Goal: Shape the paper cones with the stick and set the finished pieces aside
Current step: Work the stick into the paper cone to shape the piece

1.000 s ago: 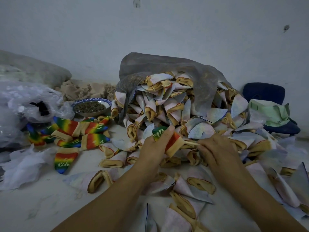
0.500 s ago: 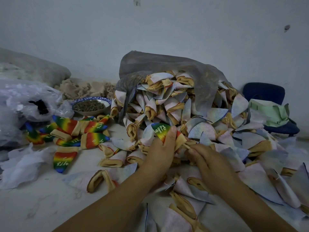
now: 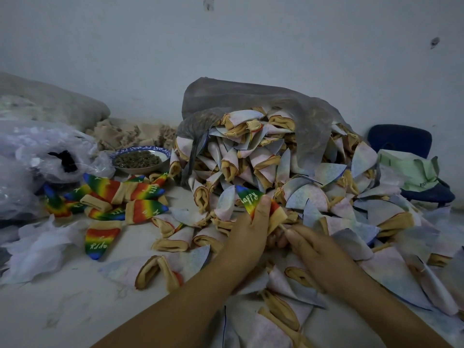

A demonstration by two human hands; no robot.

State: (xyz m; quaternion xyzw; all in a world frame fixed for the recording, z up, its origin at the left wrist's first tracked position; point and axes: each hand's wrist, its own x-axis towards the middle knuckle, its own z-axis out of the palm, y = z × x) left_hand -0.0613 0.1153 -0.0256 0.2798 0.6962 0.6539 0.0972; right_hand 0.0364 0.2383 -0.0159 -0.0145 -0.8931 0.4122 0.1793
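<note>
Pale, mottled work surface (image 3: 62, 310) against a plain grey-white wall (image 3: 226, 46); dim light; floor or tabletop, cannot tell. Left hand (image 3: 251, 229): fingers (image 3: 262, 205) curled round a rainbow cone (image 3: 248, 199) printed "happy", held just in front of the heap, tip pointing up and left, tan open end toward the right hand. Right hand (image 3: 316, 254): fingers (image 3: 298, 233) pinched together on the stick (image 3: 281, 226), whose short visible end runs into the cone's mouth; how deep it sits is hidden. Judged step: shaping in progress, piece not yet set aside. Risks: too hard a push could split the tip or burst the seam; a loose left grip would let the cone turn on the stick and crease. Dropping it onto the heap of pale cones (image 3: 251, 156), which spills from a grey plastic bag (image 3: 251, 96) at the surface's back edge, would mix done with undone. Finished rainbow pieces (image 3: 120, 197) lie toward the left edge, apart from the heap. Nearby: bowl of pellets (image 3: 140, 171), clear plastic bags (image 3: 37, 151) far left, blue chair (image 3: 399, 139) at right.
</note>
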